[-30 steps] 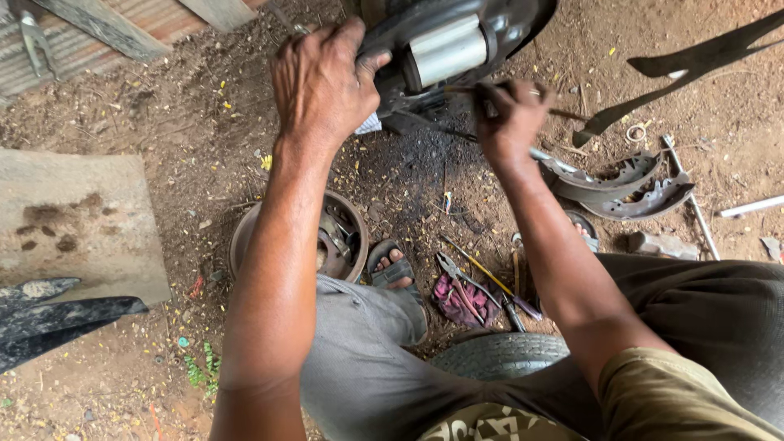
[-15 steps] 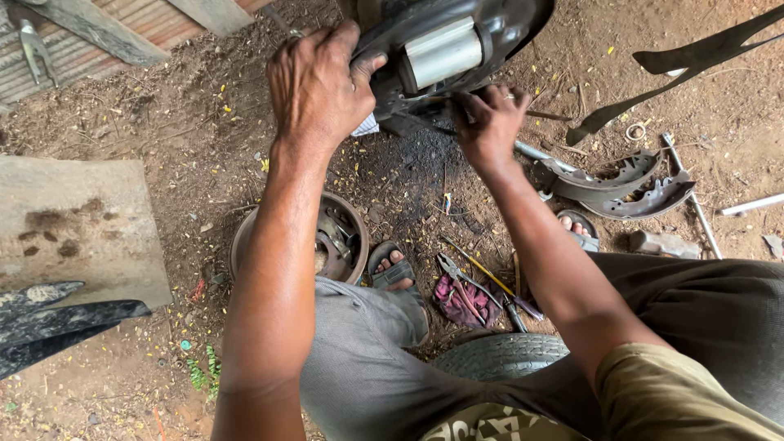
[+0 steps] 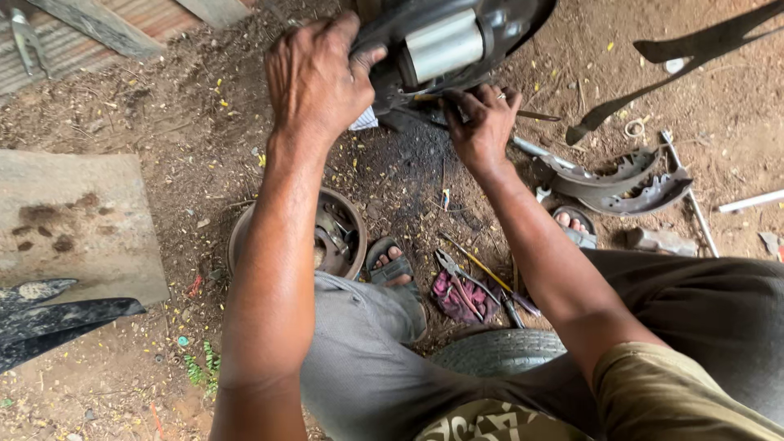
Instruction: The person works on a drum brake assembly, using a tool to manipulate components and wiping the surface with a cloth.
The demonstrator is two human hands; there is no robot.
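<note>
At the top of the head view a dark round brake backing plate [image 3: 523, 20] carries a pale metal cylinder [image 3: 443, 45]. My left hand [image 3: 317, 77] grips the plate's left edge, fingers curled over it. My right hand [image 3: 482, 122] is just below the cylinder, fingers pinched around a thin dark tool or rod [image 3: 535, 115] at the plate's underside. Exactly what the fingertips hold is partly hidden.
A brake drum [image 3: 335, 237] lies on the dirt by my left sandalled foot [image 3: 392, 265]. Pliers and screwdrivers [image 3: 469, 282] lie on a red rag. Two curved brake shoes [image 3: 629, 184] sit to the right, a tyre [image 3: 498, 351] under my legs, a concrete slab [image 3: 73, 220] at left.
My right hand has shifted left and up, closer under the cylinder. My left hand has kept its hold on the plate.
</note>
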